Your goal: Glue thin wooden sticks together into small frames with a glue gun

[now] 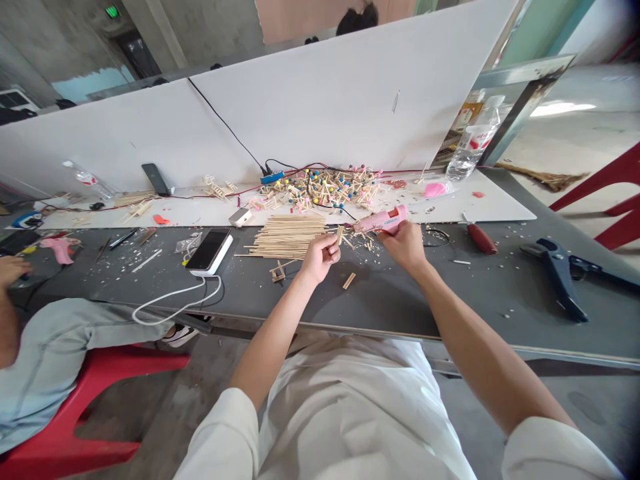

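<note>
My right hand [406, 245] is closed round a pink glue gun [383, 220], whose nozzle points left. My left hand [320, 255] pinches a short wooden stick piece [340, 234] held up against the nozzle. Both hands hover over the grey table [400, 293]. Just left of them lies a bundle of long thin wooden sticks [287, 237]. A small stick frame [278, 271] and a loose stick piece [349, 281] lie on the table below my left hand.
A heap of sticks with coloured balls [325, 185] sits behind by the white board [300, 120]. A phone on a power bank [210, 251], red-handled cutters [480, 237], blue pliers [560, 273] and a water bottle [473, 140] are around. Another person [30, 347] sits at left on a red chair.
</note>
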{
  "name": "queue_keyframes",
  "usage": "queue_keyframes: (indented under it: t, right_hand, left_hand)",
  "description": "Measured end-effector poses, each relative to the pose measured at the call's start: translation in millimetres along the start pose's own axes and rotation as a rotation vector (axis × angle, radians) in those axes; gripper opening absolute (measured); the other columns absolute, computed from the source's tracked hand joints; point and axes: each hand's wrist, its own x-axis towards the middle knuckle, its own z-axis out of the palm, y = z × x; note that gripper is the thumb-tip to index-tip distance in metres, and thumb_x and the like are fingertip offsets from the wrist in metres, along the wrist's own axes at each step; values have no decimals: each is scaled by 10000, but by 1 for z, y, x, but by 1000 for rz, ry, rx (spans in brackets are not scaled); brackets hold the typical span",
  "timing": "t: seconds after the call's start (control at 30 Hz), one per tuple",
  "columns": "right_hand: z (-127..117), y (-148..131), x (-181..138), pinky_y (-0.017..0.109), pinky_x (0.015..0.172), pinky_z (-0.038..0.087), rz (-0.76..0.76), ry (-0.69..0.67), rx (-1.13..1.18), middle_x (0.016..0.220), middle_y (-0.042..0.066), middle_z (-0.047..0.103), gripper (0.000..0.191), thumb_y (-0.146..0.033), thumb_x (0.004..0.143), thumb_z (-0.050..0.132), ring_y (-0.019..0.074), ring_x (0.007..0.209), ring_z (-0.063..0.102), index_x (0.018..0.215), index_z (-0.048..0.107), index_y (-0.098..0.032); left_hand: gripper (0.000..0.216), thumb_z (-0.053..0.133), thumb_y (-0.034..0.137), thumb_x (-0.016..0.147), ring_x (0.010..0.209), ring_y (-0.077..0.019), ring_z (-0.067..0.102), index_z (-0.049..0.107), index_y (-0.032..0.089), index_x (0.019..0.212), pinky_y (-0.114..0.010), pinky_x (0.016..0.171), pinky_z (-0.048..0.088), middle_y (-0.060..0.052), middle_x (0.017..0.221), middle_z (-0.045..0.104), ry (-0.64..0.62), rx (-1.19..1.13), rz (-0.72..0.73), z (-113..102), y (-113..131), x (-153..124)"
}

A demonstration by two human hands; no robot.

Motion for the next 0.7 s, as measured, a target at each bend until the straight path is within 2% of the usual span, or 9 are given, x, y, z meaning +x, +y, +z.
queue_keyframes:
  t: [0.17,0.57,0.7]
  right_hand:
    - [0,0,0,274,477,229,11,13,-11,426,-26,303,329,-292,613,598,92,458,286,437,327,-229]
    - [2,7,3,276,485,221,21,34,0,437,-22,337,306,-301,616,596,96,477,297,469,337,-230]
    - [1,5,3,278,486,219,23,36,0,434,-21,334,307,-300,618,591,96,473,294,467,334,-230]
  left_hand:
    - [346,769,165,767,441,-41,373,431,177,695,-185,444,237,73,562,372,35,-19,-8,1,0,-1]
    - [331,770,199,753,445,-52,390,449,174,676,-201,459,241,62,543,398,-6,31,-8,3,1,-2]
    - [337,770,196,770,444,-50,383,446,175,678,-200,460,240,66,548,386,20,34,-21,4,2,-3]
